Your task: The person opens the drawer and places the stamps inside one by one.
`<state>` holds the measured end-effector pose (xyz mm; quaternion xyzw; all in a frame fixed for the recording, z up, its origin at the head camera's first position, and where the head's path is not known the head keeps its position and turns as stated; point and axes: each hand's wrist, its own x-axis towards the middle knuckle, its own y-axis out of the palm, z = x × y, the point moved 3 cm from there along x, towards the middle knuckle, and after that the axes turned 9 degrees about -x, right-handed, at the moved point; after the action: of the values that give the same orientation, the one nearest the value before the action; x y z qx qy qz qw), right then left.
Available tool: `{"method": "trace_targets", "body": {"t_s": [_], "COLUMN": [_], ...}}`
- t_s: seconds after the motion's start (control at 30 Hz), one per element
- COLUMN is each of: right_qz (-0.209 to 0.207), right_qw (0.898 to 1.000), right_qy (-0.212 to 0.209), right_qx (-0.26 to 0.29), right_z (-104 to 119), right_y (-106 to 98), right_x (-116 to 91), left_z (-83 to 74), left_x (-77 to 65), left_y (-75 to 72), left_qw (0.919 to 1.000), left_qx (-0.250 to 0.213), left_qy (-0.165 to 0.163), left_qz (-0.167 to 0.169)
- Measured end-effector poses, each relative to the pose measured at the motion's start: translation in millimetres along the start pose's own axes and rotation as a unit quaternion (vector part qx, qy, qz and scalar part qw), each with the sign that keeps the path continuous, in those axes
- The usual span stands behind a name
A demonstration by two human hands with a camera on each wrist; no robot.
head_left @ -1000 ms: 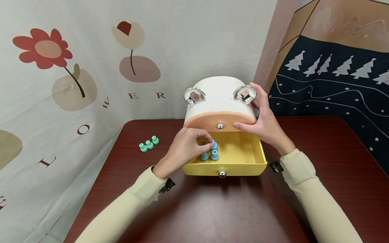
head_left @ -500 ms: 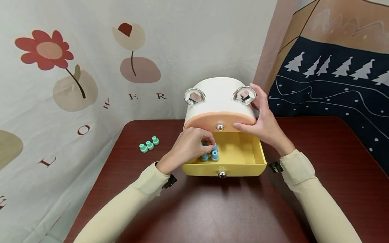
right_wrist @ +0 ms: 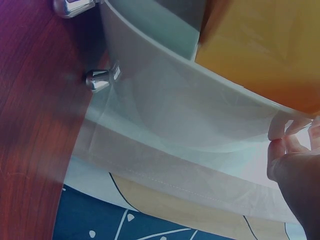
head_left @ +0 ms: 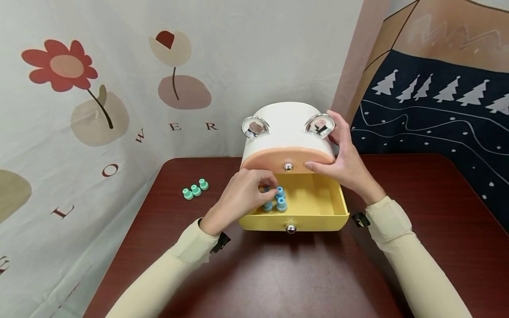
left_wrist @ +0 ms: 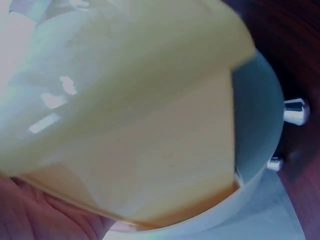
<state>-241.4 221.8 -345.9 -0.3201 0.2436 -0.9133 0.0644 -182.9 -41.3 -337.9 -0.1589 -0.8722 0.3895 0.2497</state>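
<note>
Blue pieces (head_left: pixel 281 205) are gathered in the yellow drawer (head_left: pixel 314 222), beneath and just beside the fingertips of the left hand (head_left: pixel 240 192). Two are set nearest the front wall, one is seen behind them, right beside the bent fingertips, and a further bit of blue is partly covered by the left hand. That hand is held over the near-left part of the drawer with thumb and index finger bent close together; whether a piece is pinched between them cannot be told.

The white cabinet (head_left: pixel 288 123) is gripped on its side by the right hand (head_left: pixel 350 168), the thumb being laid on the peach front (head_left: pixel 274 158) and the fingers spread up the side, behind one of the two silver domes (head_left: pixel 320 126). Between the hands, a silver knob (head_left: pixel 288 167) is fixed to the peach front, and another is seen lower down, on the front of the pulled-out drawer.

Three green pieces (head_left: pixel 195 190) are lined up on the dark red table (head_left: pixel 258 282), to the left of the left hand and well apart from it. Beyond both hands, a pale cloth (head_left: pixel 246 66) printed with flowers is hung; a navy cloth (head_left: pixel 437 119) with white trees is placed to the right of the right hand.
</note>
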Motion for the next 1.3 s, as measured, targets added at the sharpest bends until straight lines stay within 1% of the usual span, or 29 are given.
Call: {"method": "trace_targets", "body": {"t_s": [0.17, 0.37, 0.5, 0.63, 0.7, 0.8, 0.87, 0.93, 1.03, 1.07, 1.13, 1.23, 1.3], "right_qz": [-0.005, -0.009, -0.012, -0.012, -0.010, -0.007, -0.007, -0.006, -0.006, -0.005, -0.004, -0.002, -0.001], "right_qw": [1.000, 1.000, 1.000, 1.000, 1.000, 1.000, 1.000, 1.000, 1.000, 1.000, 1.000, 1.000, 1.000], "right_qy": [-0.006, -0.011, -0.008, -0.003, -0.001, 0.000, -0.001, -0.003, -0.003, -0.002, -0.001, -0.003, -0.005], "right_qx": [0.000, 0.004, 0.008, 0.010, 0.011, 0.012, 0.012, 0.011, 0.008, 0.007, 0.004, 0.003, 0.002], "right_z": [0.9, 0.3, 0.7, 0.3, -0.2, -0.7, -0.6, -0.3, -0.4, -0.5, -1.1, -2.1, -2.5], "right_y": [-0.4, -0.9, -1.4, -1.8, -1.7, -0.8, -0.6, -0.7, -1.9, -2.3, -2.6, -1.6, -0.5], "right_x": [-1.0, -1.8, -3.1, -4.0, -4.2, -4.2, -4.3, -4.6, -4.8, -4.7, -3.9, -1.7, -0.4], "left_z": [-6.5, -9.6, -14.6, -22.7, -26.1, -29.4, -31.1, -33.1, -35.7, -36.1, -35.9, -33.3, -30.5], "left_x": [-17.1, -35.9, -45.8, -54.9, -60.3, -68.8, -74.0, -78.9, -86.0, -88.2, -92.5, -97.7, -101.1], "left_y": [-8.1, -10.4, -9.0, -7.5, -6.6, -4.2, -1.9, 1.7, 10.6, 14.2, 21.1, 28.3, 31.6], "left_qw": [0.9980, 0.9912, 0.9866, 0.9804, 0.9761, 0.9707, 0.9674, 0.9628, 0.9553, 0.9530, 0.9502, 0.9477, 0.9478], "left_qx": [0.002, -0.041, -0.063, -0.063, -0.063, -0.075, -0.088, -0.108, -0.139, -0.152, -0.173, -0.189, -0.190], "left_qy": [0.015, 0.031, 0.057, 0.093, 0.104, 0.114, 0.119, 0.131, 0.149, 0.151, 0.146, 0.125, 0.108], "left_qz": [-0.062, -0.122, -0.139, -0.162, -0.180, -0.198, -0.206, -0.210, -0.214, -0.214, -0.215, -0.225, -0.232]}}
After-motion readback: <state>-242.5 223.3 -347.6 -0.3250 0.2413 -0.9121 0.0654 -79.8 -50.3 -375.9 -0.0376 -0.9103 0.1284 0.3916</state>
